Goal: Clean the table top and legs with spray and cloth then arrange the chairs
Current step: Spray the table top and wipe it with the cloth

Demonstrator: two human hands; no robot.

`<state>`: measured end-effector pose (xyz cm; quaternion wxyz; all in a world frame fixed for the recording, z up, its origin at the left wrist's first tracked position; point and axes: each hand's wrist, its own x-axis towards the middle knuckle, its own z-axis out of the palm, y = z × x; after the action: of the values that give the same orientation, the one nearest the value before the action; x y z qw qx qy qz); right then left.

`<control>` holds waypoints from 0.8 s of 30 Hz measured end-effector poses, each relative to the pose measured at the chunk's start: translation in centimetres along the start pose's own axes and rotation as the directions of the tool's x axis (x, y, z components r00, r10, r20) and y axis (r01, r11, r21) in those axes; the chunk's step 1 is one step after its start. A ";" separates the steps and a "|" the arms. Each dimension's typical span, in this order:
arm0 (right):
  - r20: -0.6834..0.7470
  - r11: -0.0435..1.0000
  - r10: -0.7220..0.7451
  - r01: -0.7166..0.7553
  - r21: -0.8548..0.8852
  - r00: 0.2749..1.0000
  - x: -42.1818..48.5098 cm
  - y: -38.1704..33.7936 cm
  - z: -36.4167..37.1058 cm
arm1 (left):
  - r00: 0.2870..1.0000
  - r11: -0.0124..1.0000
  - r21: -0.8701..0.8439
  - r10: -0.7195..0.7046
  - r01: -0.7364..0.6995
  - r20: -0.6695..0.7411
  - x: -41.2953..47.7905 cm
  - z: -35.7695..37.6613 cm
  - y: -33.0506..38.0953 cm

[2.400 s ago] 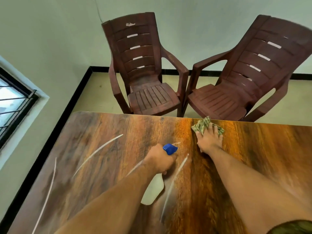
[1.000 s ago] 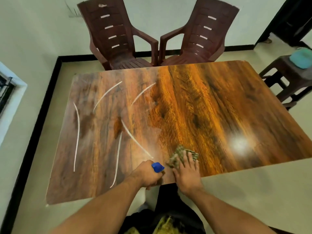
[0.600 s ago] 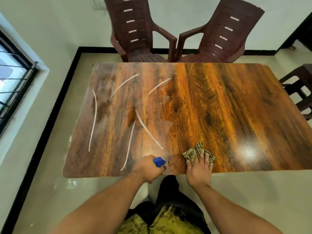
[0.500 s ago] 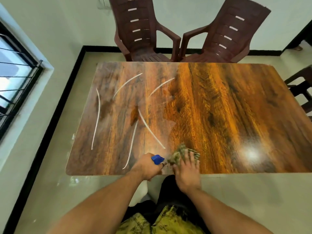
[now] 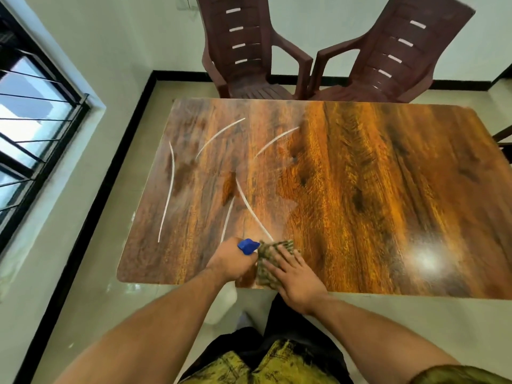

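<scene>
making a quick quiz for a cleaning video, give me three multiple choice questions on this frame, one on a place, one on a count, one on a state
1. Where is the cloth?
A) on the window sill
B) at the near edge of the table, under the right hand
C) on the floor

2. How many brown chairs stand at the table's far side?
A) one
B) two
C) four

3. What is the left hand doing?
A) lying flat on the table
B) hanging empty
C) gripping the spray bottle

Answers:
1 B, the right hand's straight fingers press the cloth onto the wood by the near edge.
2 B, two chairs stand side by side past the far edge.
3 C, its fingers curl round the bottle just below the blue nozzle.
</scene>
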<state>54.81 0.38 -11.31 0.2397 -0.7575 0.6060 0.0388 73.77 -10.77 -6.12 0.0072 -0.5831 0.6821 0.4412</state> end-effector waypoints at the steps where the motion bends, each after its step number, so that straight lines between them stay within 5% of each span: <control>1: 0.031 0.995 -0.093 0.094 -0.023 0.995 -0.3 1.5 -0.6 | 1.000 1.000 -0.001 0.008 -0.008 0.006 0.2 0.0 0.2; 3: -0.054 0.995 0.088 -0.090 -0.034 0.995 0.1 3.7 -0.9 | 1.000 0.999 -0.032 0.011 -0.010 0.013 0.4 -0.1 0.5; 5: -0.111 0.813 0.581 -0.569 0.122 0.806 1.5 4.1 -2.0 | 1.000 0.998 -0.064 0.010 -0.010 0.005 0.7 -0.2 0.8; 6: -0.079 0.715 0.696 -0.679 0.169 0.713 2.5 3.5 -2.7 | 1.000 0.997 -0.079 0.014 -0.014 0.003 0.7 -0.3 1.2; 7: -0.042 0.714 0.694 -0.680 0.166 0.719 3.4 2.5 -3.1 | 1.000 0.996 -0.086 0.020 -0.020 -0.002 0.8 -0.4 1.7; 8: -0.039 0.809 0.584 -0.578 0.106 0.811 4.1 1.7 -3.1 | 1.000 0.995 -0.096 0.030 -0.031 -0.008 1.1 -0.5 2.2; 10: 0.016 0.993 0.119 -0.119 -0.022 0.993 4.4 0.8 -3.2 | 0.998 0.991 -0.115 0.062 -0.064 -0.021 1.9 -0.9 3.5; 12: 0.128 0.972 -0.210 0.221 -0.080 0.969 4.7 2.9 -4.6 | 0.997 0.986 -0.147 0.080 -0.082 -0.017 2.9 -1.3 4.6; 13: 0.133 0.966 -0.220 0.235 -0.108 0.966 5.4 4.4 -5.3 | 0.996 0.983 -0.165 0.082 -0.084 -0.017 3.3 -1.5 4.9; 15: 0.039 0.989 0.104 -0.099 -0.112 0.994 7.7 7.6 -7.0 | 0.997 0.980 -0.183 0.072 -0.077 -0.034 5.0 -1.8 5.7; 17: -0.044 0.840 0.542 -0.541 0.038 0.839 9.6 8.5 -8.4 | 0.998 0.975 -0.217 0.047 -0.055 -0.043 6.1 -2.0 6.3; 18: -0.037 0.804 0.594 -0.590 0.076 0.804 11.1 8.7 -8.6 | 0.998 0.972 -0.231 0.037 -0.049 -0.057 7.3 -2.2 6.9; 19: -0.037 0.840 0.542 -0.539 0.058 0.840 12.0 8.2 -8.4 | 0.998 0.972 -0.230 0.026 -0.038 -0.057 8.1 -2.4 7.4; 21: -0.013 0.985 0.174 -0.174 -0.009 0.985 12.3 8.1 -8.5 | 0.999 0.972 -0.231 0.023 -0.032 -0.042 9.7 -2.8 8.3; 23: 0.062 0.986 -0.141 0.146 -0.077 0.988 13.1 10.9 -10.1 | 1.000 0.972 -0.235 0.013 -0.018 -0.022 11.9 -3.4 9.2; 24: 0.057 0.980 -0.152 0.158 -0.123 0.987 13.6 12.2 -10.6 | 1.000 0.973 -0.230 0.019 -0.021 -0.014 12.2 -3.6 9.7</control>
<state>44.43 -18.03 -10.53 0.2075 -0.8150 0.5356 0.0762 63.92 -23.26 -4.61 -0.0688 -0.5756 0.6324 0.5138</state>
